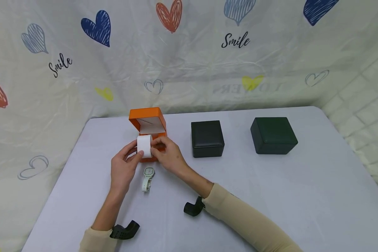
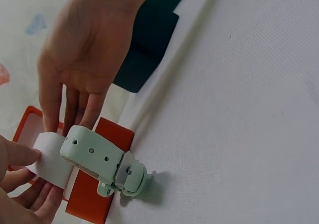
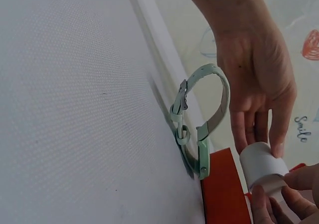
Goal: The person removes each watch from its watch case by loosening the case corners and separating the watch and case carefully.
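A white rounded watch cushion [image 1: 144,146] is held between both hands, in front of the opened orange watch box [image 1: 145,113]. The left hand [image 1: 123,171] pinches its left end, thumb in front and fingers behind. At its right end, the fingertips of the right hand [image 1: 171,155] grip the edge. In the right wrist view, the cushion [image 3: 261,165] looks like a hollow roll. Close in front of the box, a pale green wristwatch [image 1: 147,179] rests on the table with its strap buckled into a loop [image 3: 219,92]. The hands partly hide the box's base.
To the right of the orange box stand a closed black box [image 1: 207,138] and a closed dark green box [image 1: 274,135]. A white cloth covers the table [image 1: 302,199]. A patterned curtain [image 1: 201,59] hangs behind it. Black wrist mounts [image 1: 125,231] sit at both sleeves.
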{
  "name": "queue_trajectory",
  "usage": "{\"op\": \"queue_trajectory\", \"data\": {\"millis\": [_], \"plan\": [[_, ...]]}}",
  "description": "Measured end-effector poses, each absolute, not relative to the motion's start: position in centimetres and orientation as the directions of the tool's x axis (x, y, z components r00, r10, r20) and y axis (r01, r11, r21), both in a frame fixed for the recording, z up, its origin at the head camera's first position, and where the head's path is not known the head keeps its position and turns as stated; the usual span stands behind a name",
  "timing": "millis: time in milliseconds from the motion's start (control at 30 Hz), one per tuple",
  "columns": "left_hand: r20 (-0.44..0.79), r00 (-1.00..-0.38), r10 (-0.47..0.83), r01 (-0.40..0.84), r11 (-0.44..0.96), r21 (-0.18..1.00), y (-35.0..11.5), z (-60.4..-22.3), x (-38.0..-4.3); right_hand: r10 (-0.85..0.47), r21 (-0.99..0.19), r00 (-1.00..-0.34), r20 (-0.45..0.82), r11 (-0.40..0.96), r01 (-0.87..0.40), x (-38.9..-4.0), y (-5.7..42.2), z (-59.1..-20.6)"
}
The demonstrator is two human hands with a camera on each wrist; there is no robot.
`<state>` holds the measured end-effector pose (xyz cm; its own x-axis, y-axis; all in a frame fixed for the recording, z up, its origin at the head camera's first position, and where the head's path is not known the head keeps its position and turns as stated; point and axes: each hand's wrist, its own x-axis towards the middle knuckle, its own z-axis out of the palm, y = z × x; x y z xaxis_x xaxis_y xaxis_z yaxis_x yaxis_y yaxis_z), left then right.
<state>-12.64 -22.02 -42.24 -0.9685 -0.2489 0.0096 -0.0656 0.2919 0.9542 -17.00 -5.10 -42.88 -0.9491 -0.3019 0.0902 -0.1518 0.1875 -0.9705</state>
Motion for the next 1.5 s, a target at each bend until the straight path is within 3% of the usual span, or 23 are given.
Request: {"op": "queue_trajectory", "data": {"millis": [1500], "plan": [[0.025,-0.985,-0.172,-0.057,0.457,0.888,-21.9,-43.7,-14.8,-0.338,-0.937,-0.938,0.075,0.298,-0.182,-17.5,-4.4,-43.1]]}}
